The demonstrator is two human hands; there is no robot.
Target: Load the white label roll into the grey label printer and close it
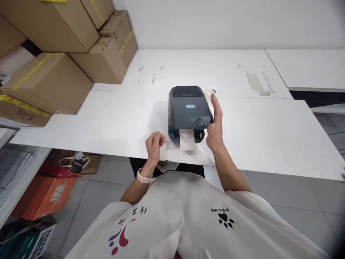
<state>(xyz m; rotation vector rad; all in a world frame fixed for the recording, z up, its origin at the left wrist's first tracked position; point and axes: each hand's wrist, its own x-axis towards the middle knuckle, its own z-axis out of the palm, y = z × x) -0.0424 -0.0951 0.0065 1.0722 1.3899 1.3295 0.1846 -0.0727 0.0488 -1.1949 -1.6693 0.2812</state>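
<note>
A dark grey label printer [190,106] stands near the front edge of the white table. Between its lid and base there is a gap at the front, and a white label strip [187,139] sticks out there toward me. My right hand [215,127] is against the right side of the lid, one finger stretched along it; its other fingers are partly hidden. Just left of the printer's base, my left hand [154,144] hovers over the table edge with its fingers curled in, and nothing shows in it. Behind the printer's right side lies a small white round item [210,91], partly covered.
Cardboard boxes [51,81] are stacked on the table's left end, against the white wall [215,25]. Stains [260,83] mark the tabletop [256,136] at the back right. Below left, an orange box [45,194] and a paper bag [91,163] sit on the floor.
</note>
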